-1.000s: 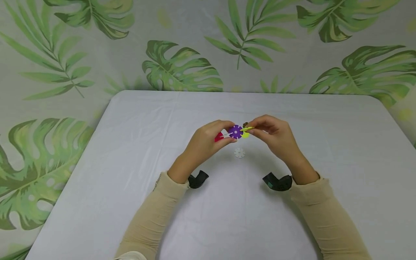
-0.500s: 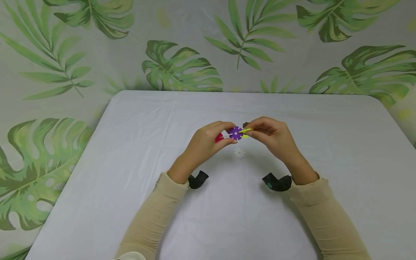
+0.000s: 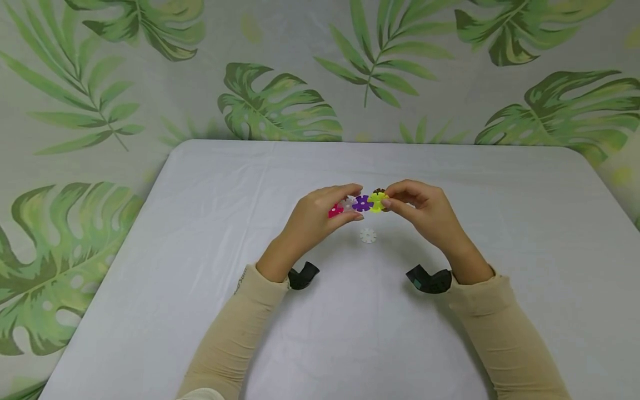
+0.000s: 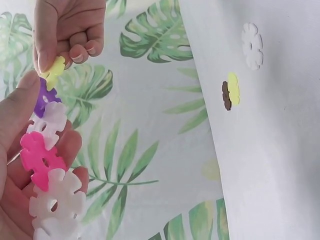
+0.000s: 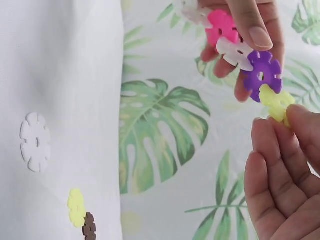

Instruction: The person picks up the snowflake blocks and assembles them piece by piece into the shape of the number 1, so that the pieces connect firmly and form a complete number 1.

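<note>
My left hand (image 3: 317,211) holds a chain of slotted plastic snowflake discs, with the thumb and fingers around it. In the left wrist view the chain runs from white discs (image 4: 67,197) through a pink disc (image 4: 35,155) and another white disc (image 4: 55,127) to a purple disc (image 4: 40,107). At its far end a yellow disc (image 5: 272,102) meets the purple one's edge, overlapping it in the right wrist view. The thumb and fingertips of my right hand (image 3: 422,211) pinch this yellow disc. Whether its slot is fully seated I cannot tell.
On the white-covered table (image 3: 320,344), a loose white disc (image 3: 368,236) lies below the hands. A second yellow disc (image 5: 76,207) and a brown disc (image 5: 89,227) lie beyond it, touching or overlapping. Black wrist cameras (image 3: 429,279) jut from both sleeves.
The yellow disc, seen edge-on before, now shows its face beside the purple one. The chain's white and pink discs also show more of their faces. Both hands stay nearly in place.
</note>
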A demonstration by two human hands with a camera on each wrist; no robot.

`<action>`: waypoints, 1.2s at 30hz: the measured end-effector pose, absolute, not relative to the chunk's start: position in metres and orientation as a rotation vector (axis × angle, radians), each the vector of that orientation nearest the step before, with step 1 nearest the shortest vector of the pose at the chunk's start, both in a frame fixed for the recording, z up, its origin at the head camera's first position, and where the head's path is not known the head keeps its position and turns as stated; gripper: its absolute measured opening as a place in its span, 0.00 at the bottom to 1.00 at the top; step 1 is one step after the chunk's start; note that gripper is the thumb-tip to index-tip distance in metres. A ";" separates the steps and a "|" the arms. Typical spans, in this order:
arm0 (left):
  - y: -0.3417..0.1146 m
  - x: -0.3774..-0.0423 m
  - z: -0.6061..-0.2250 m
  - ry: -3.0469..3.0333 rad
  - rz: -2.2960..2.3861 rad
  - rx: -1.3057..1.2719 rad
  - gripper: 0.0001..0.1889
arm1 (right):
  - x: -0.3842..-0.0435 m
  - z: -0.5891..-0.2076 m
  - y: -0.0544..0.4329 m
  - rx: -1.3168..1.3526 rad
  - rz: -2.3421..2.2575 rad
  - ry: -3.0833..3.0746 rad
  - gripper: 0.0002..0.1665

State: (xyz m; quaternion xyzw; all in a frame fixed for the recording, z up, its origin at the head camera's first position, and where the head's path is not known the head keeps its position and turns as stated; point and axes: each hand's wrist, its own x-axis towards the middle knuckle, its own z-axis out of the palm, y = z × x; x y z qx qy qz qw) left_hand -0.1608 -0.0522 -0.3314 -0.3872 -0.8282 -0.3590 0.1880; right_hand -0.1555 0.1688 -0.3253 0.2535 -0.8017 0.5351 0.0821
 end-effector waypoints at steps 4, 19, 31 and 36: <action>-0.051 -0.161 -0.331 -2.287 -0.944 -1.099 0.24 | -0.156 -0.328 0.168 0.739 1.792 -2.339 0.04; -0.045 -0.159 -0.335 -2.230 -0.846 -1.104 0.21 | -0.154 -0.335 0.156 0.617 2.183 -2.261 0.04; -0.046 -0.160 -0.336 -2.220 -0.826 -1.097 0.18 | -0.156 -0.336 0.159 0.726 2.151 -2.275 0.09; -0.048 -0.162 -0.336 -2.202 -0.838 -1.090 0.18 | -0.157 -0.334 0.165 0.750 2.057 -2.307 0.13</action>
